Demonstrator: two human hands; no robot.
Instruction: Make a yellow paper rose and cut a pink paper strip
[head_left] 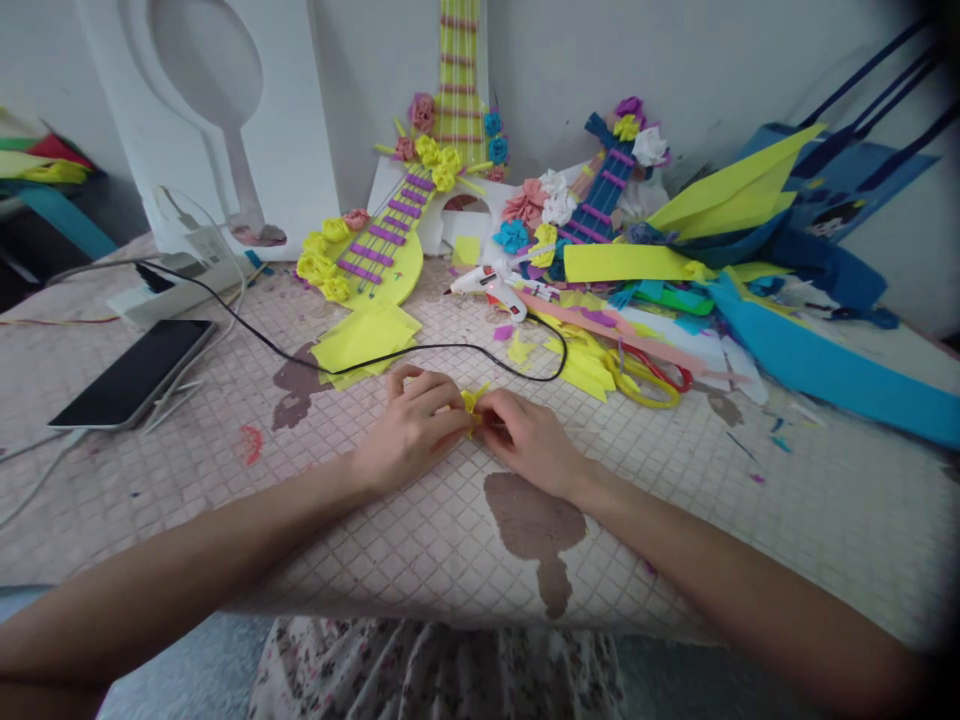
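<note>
Between my two hands, just above the patterned table cover (420, 540), is a small crumpled piece of yellow paper (471, 403). My left hand (416, 425) pinches it from the left with bent fingers. From the right, my right hand (532, 440) grips its other side between thumb and fingers. My fingertips hide part of the paper. A stack of yellow paper sheets (364, 342) lies just beyond my left hand. Past my right hand are scissors with yellow and red handles (649, 388) and a white glue gun (491, 288) with its black cord.
Paper guitars with paper flowers (382, 240) lean at the back. A phone (135, 375) and a power strip (180, 290) are on the left. Coloured paper strips (847, 350) and a blue bag (870, 190) crowd the right. The black cord (420, 348) loops beyond my hands.
</note>
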